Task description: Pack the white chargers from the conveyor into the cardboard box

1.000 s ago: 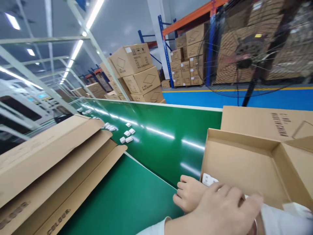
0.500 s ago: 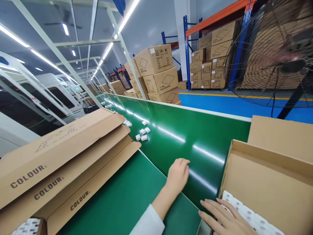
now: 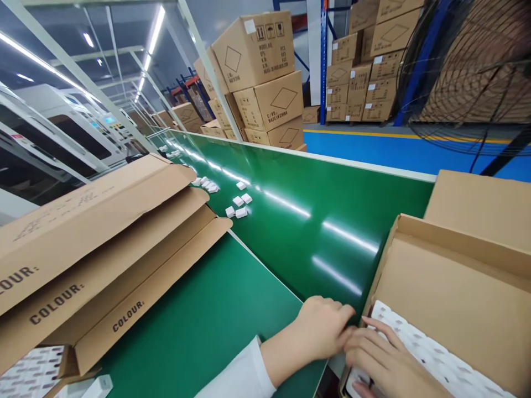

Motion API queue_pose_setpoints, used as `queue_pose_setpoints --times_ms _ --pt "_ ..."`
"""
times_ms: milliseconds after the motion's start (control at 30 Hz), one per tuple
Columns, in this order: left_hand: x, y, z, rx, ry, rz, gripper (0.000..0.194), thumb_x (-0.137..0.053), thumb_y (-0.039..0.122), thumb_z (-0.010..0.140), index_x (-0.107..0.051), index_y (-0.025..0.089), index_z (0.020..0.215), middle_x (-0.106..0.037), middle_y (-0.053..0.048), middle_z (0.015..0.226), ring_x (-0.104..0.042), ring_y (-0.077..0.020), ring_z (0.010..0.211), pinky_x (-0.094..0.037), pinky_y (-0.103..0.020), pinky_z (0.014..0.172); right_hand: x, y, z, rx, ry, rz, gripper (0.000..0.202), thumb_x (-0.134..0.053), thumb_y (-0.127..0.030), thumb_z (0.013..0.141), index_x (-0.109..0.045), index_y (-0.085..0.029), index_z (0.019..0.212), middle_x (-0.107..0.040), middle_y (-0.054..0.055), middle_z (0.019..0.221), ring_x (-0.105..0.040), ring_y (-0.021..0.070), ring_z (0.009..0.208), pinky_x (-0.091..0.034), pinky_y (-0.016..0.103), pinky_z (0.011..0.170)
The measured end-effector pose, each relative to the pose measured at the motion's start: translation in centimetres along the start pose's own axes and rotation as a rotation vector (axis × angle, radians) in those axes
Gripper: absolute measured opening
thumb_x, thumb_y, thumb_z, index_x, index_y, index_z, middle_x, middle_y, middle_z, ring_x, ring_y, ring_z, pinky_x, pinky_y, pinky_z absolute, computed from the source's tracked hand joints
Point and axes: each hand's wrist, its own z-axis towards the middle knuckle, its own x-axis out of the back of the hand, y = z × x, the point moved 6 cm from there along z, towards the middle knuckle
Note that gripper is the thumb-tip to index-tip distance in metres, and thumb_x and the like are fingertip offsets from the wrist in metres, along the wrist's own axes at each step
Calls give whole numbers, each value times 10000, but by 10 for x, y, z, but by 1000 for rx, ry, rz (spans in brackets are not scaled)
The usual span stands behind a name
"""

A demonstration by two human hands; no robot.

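My left hand [image 3: 326, 327] is closed, its fingers curled and hidden from me, at the near left side of an open cardboard box [image 3: 396, 232]. Whatever it may hold cannot be seen. Its fingertips meet those of my right hand [image 3: 384, 356], which lies over the box's near left corner with fingers stretched and slightly apart. Rows of small white plastic pieces [image 3: 418, 345] fill the near part of this box, and my right hand rests over their left end. Further up the green conveyor belt [image 3: 282, 243] lie several loose white pieces [image 3: 240, 212].
Stacked cardboard trays [image 3: 124, 271] marked COLOUR stand at left, with white pieces [image 3: 31, 373] in the lowest one. A green work surface [image 3: 199, 309] borders the belt. Beyond are stacked cartons [image 3: 265, 99], a rack and a large fan [image 3: 468, 94] at right.
My left hand has moved right and nearer, from over the belt to the box, and now meets my right hand. The view has tilted down a little.
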Motion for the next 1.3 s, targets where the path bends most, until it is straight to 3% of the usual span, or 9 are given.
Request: queue_pose_setpoints --times_ms 267,400,567,667,933,1067,1167,1300 --pt "-3 0 3 21 3 21 182 -442 346 887 -551 205 920 -672 -8 828 -645 -190 768 -483 -303 658 -8 -17 -3 46 -42 149 137 -456 -183 897 -572 -256 903 -634 -60 838 -603 101 781 -337 301 971" --pt "-3 0 3 40 0 20 218 -445 378 884 -557 197 931 -665 -19 816 -642 -195 764 -487 -308 662 -15 -16 -9 -59 78 119 318 -282 -157 945 -567 -249 838 -617 -51 784 -579 117 752 -299 324 974" --pt "-2 1 2 43 10 28 230 -440 383 885 -563 198 941 -663 -18 811 -641 -196 766 -487 -308 655 -30 -18 -17 -64 -49 129 105 -464 -192 827 -544 -256 848 -597 -35 812 -568 149 767 -354 358 940" --pt "-2 1 1 45 13 36 232 -441 387 885 -566 197 932 -665 -16 807 -643 -198 761 -487 -313 651 -30 -16 -18 -129 -70 194 137 -545 -174 734 -537 -264 837 -584 -40 829 -560 151 791 -360 362 942" --pt "-2 1 1 51 22 41 231 -445 388 883 -570 195 913 -664 -18 806 -644 -191 753 -478 -300 628 -42 -19 -20 -192 -143 275 158 -478 -89 741 -514 -243 751 -560 -47 801 -543 129 782 -253 401 1004" --pt "-3 0 2 46 23 45 242 -422 391 890 -561 194 891 -668 -13 830 -645 -198 761 -483 -312 618 -31 -17 -13 -150 -115 242 116 -545 -158 741 -519 -260 791 -583 -81 762 -568 124 743 -285 344 970" --pt "-4 -1 2 47 32 45 246 -413 391 891 -557 192 881 -671 -16 843 -648 -198 764 -485 -312 617 -17 -17 -2 -60 -151 196 195 -625 -209 732 -538 -280 892 -615 -106 799 -598 105 754 -314 289 925" --pt "-4 0 1 51 39 43 253 -408 396 891 -554 191 876 -673 -18 840 -652 -200 765 -491 -312 628 -2 -21 7 31 -58 112 209 -633 -225 730 -552 -275 916 -618 -118 791 -602 88 723 -286 282 926"
